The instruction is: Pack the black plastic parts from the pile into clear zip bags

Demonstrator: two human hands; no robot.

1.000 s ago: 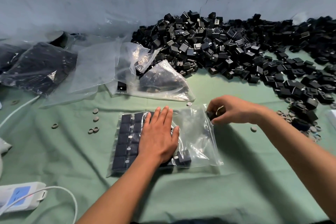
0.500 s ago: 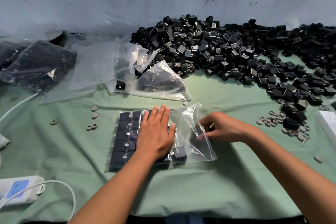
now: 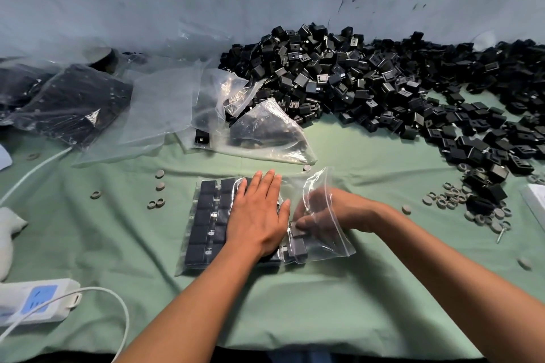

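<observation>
- Two neat columns of black parts (image 3: 211, 219) already sit in the clear zip bag (image 3: 321, 247) near centre of the tabletop (image 3: 354, 289).
- Left hand (image 3: 259, 215) lies spread flat on it; right hand (image 3: 327, 215), inside the bag, pinches one part.
- Huge pile (image 3: 368, 82) far right remains, so loads left, I'd say.

Two hands (image 3: 259, 215), one pile (image 3: 368, 79) (uncountably many parts), one power strip (image 3: 35, 300), one screw (image 3: 502, 233)
</observation>
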